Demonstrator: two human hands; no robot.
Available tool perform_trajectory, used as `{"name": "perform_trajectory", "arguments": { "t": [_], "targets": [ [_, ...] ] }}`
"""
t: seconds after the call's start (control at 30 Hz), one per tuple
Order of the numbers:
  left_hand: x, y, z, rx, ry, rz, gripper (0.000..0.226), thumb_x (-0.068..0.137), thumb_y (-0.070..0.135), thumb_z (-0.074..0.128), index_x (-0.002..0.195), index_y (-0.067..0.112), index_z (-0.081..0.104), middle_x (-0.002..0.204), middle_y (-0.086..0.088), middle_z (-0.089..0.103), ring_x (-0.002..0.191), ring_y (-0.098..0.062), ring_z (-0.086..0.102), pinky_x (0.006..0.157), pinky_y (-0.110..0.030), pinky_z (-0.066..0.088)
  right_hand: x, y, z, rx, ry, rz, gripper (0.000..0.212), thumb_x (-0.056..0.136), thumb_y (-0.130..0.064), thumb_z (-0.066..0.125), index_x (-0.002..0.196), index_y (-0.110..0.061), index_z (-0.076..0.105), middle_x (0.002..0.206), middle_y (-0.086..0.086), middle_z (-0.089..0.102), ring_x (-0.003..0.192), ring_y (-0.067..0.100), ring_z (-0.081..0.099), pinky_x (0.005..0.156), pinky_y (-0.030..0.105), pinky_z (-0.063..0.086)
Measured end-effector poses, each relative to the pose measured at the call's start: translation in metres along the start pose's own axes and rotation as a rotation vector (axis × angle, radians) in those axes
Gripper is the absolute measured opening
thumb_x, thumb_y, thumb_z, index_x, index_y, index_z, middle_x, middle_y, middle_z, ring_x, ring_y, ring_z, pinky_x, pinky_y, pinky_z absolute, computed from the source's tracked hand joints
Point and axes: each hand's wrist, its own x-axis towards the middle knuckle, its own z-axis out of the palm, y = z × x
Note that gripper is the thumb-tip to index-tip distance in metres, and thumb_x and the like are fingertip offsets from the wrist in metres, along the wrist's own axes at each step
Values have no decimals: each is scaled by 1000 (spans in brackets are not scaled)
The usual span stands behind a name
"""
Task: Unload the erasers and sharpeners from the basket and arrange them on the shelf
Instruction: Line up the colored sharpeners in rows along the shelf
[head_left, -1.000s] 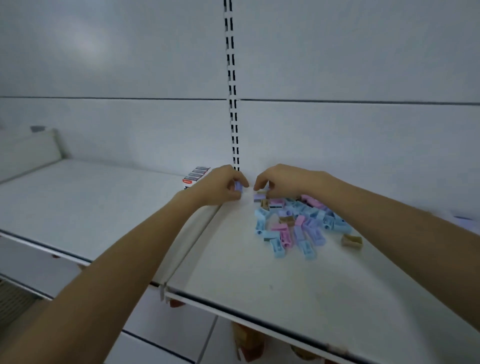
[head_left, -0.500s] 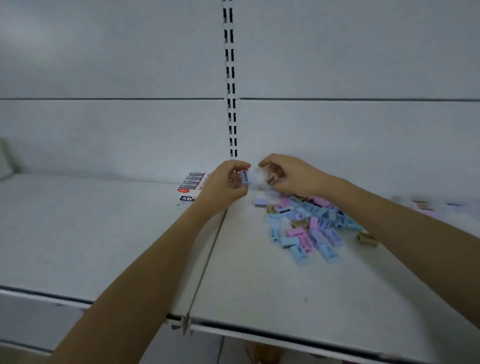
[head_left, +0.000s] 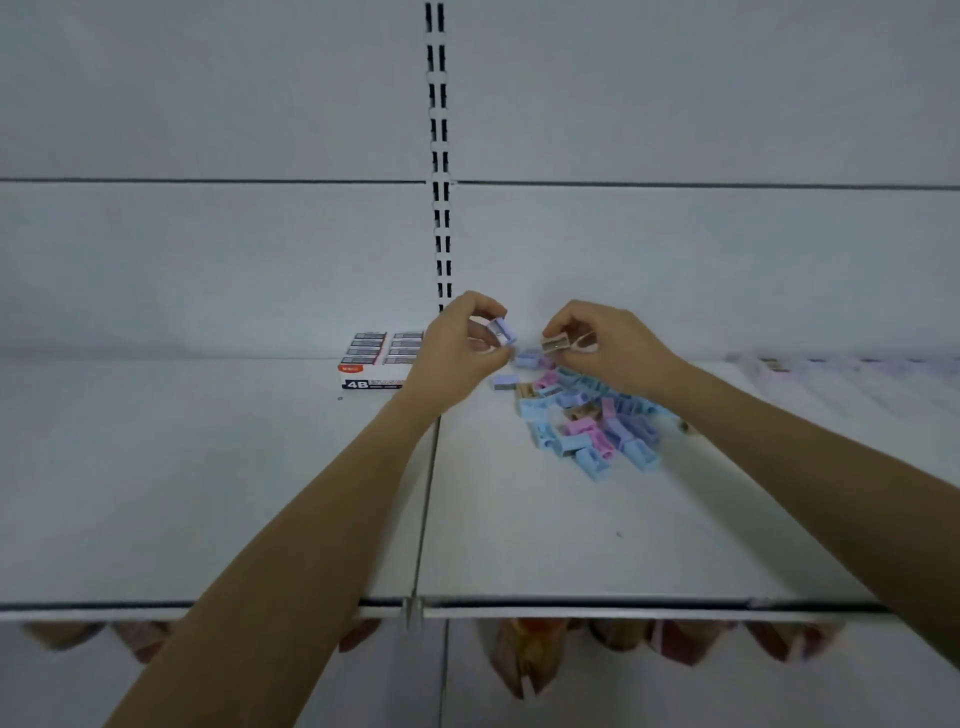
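A loose pile of small blue, pink, purple and tan sharpeners (head_left: 587, 415) lies on the white shelf (head_left: 519, 535), near the back wall. My left hand (head_left: 457, 358) pinches a purple sharpener (head_left: 501, 331) lifted above the shelf. My right hand (head_left: 605, 345) pinches a tan sharpener (head_left: 555, 344) just above the far end of the pile. The two hands are close together, a small gap between them. A box of 4B erasers (head_left: 376, 361) sits at the back, left of my left hand. No basket is in view.
A slotted upright (head_left: 438, 156) runs up the back wall at the seam between two shelf boards. More small sharpeners lie blurred at the far right (head_left: 831, 364). Packaged goods hang below the shelf's front edge (head_left: 530, 660).
Both hands have risen off the shelf, each with a sharpener. The right hand has picked up the tan one from the pile. The view has shifted to face the shelf straight on.
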Motion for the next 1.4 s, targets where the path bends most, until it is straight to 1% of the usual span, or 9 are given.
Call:
{"name": "perform_trajectory", "arguments": {
  "t": [0.2,0.4,0.5,0.63,0.8,0.97,1.1,1.2,1.4],
  "targets": [
    [-12,10,13,23,-142,108,31,84,2,63,109,19,56,111,6,57,70,-5,57,73,-15,49,-39,7,-16,-122,107,51,16,78,0,66,93,-4,63,91,4,48,68,8,46,62,10,36],
    [-17,20,31,52,-171,136,29,84,-1,61,111,10,63,110,-1,58,79,16,55,76,-1,43,-70,20,-38,-195,107,79,27,81,2,61,106,-8,64,93,5,42,74,15,47,68,5,37],
    [-8,41,43,44,-172,90,19,82,8,67,101,11,65,113,3,60,77,-1,60,75,-6,48,-82,28,-55,-185,114,85,25,81,1,62,103,-8,65,93,4,42,73,15,47,72,19,39],
    [12,73,76,91,-179,96,10,86,9,62,84,19,59,121,0,60,82,-18,63,75,-13,48,-99,47,-91,-157,154,113,25,79,-12,70,102,-9,62,102,-4,43,66,13,52,67,11,37],
    [35,116,141,162,-212,118,17,86,13,63,92,16,47,101,1,57,88,-26,65,66,-6,42,-128,93,-149,-202,130,126,24,79,-22,71,97,-13,60,88,-4,52,57,1,53,61,1,35],
    [44,138,216,202,-216,118,19,83,10,66,97,14,53,95,0,60,86,-18,61,74,-11,46,-159,152,-191,-239,165,121,14,79,-21,71,87,-12,65,82,-3,48,64,1,47,66,-1,32],
    [42,137,259,273,-168,126,20,84,5,64,103,4,62,98,-1,62,85,-9,56,71,0,39,-182,194,-209,-200,135,150,25,79,-9,69,104,-7,65,104,8,53,64,-4,50,67,-6,32],
    [38,132,277,328,-173,103,21,83,4,62,104,3,64,101,-5,65,84,-9,56,70,1,37,-194,218,-219,-208,172,171,30,83,0,62,113,-1,62,120,16,53,74,10,55,72,-10,29],
    [56,142,290,357,-206,96,18,81,3,65,99,1,63,101,-11,66,78,-11,54,65,-2,38,-194,236,-237,-111,320,211,25,90,-14,57,114,-7,62,105,6,59,75,20,61,68,3,38]
  ]
}}
